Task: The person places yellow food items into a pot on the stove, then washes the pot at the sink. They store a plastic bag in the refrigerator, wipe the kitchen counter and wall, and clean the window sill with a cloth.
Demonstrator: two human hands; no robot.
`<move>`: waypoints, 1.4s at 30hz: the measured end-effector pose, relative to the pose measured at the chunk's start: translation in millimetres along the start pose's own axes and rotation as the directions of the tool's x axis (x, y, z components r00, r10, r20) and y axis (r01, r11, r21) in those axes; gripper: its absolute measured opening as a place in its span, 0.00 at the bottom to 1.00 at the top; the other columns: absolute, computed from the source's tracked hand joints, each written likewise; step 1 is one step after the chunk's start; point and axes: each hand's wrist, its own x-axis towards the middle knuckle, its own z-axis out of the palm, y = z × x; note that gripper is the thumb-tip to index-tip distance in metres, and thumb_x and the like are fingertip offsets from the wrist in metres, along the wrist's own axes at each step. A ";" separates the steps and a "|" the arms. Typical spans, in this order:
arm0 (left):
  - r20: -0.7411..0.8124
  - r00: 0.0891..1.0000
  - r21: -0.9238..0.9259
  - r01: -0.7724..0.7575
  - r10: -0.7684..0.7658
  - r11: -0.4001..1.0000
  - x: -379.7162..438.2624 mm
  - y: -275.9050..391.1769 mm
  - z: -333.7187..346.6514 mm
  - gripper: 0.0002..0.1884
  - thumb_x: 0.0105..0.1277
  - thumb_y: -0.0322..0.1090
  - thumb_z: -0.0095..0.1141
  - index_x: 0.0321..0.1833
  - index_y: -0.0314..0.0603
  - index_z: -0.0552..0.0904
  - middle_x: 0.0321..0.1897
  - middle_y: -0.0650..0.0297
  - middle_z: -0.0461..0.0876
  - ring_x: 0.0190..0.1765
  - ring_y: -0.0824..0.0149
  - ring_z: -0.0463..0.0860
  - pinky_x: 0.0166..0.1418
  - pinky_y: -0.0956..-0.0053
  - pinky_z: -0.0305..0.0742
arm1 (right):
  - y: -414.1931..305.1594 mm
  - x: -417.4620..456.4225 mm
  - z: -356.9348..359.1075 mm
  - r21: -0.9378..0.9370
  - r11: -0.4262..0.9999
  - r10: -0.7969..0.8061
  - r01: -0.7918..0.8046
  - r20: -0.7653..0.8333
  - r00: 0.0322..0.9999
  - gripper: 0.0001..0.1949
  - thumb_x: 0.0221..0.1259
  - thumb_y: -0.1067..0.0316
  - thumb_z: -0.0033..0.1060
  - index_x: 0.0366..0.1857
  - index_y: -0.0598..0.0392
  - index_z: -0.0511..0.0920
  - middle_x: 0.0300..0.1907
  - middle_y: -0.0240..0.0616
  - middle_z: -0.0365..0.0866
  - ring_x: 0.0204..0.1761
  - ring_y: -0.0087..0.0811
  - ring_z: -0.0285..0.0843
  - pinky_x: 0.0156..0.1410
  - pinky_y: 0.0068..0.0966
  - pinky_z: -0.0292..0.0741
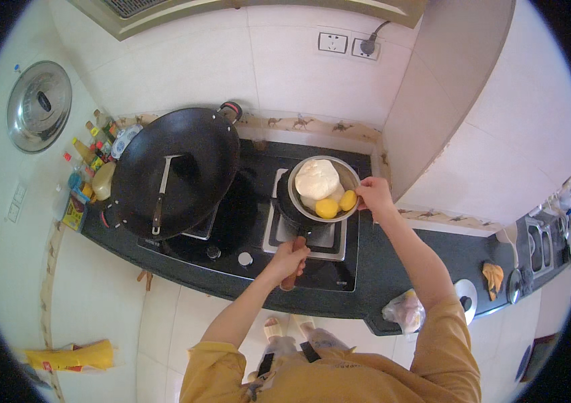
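My left hand (288, 259) is closed around the wooden handle (293, 274) of a dark pan (288, 199) on the right burner. In or on that pan sits a round steel bowl (353, 174), which hides most of it. The bowl holds a large pale bun-like piece of food (317, 179), paler food partly under it, and two smooth yellow pieces (326, 208). My right hand (375, 198) pinches the bowl's right rim between thumb and fingers.
A large black wok (179, 131) with a wood-handled spatula (160, 201) fills the stove's left side. Several bottles (84, 151) crowd the left corner. A plastic bag (406, 312), a lid (465, 299), an orange cloth (493, 279) and the sink (539, 244) are rightward. A range hood (265, 12) overhangs.
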 end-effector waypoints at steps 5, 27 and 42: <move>0.021 1.000 -0.045 0.022 -0.021 0.999 4.3 -1.9 -3.2 0.07 0.65 0.35 0.54 0.34 0.41 0.71 0.19 0.68 0.70 0.20 0.74 0.71 0.21 0.76 0.69 | 17.7 11.8 29.2 -0.120 0.993 -0.023 0.006 -0.136 0.990 0.05 0.46 0.75 0.58 0.22 0.67 0.78 0.19 0.44 0.80 0.18 0.32 0.81 0.21 0.26 0.78; 0.027 0.999 -0.037 0.027 -0.026 0.999 10.1 -2.9 -3.4 0.08 0.67 0.35 0.52 0.34 0.38 0.71 0.19 0.66 0.70 0.19 0.72 0.71 0.20 0.76 0.69 | -1.9 -11.3 73.4 -0.930 0.351 -0.265 0.106 0.010 0.964 0.07 0.56 0.70 0.54 0.32 0.60 0.81 0.44 0.52 0.76 0.42 0.49 0.82 0.44 0.38 0.80; -0.122 0.809 0.924 -0.119 0.575 0.364 -31.5 -54.4 -120.8 0.17 0.56 0.31 0.60 0.50 0.42 0.80 0.41 0.55 0.77 0.47 0.51 0.77 0.50 0.61 0.75 | 43.6 -131.0 -12.5 -0.546 0.774 -0.407 0.320 -0.043 0.912 0.07 0.56 0.69 0.60 0.33 0.61 0.81 0.29 0.48 0.81 0.27 0.41 0.79 0.33 0.30 0.74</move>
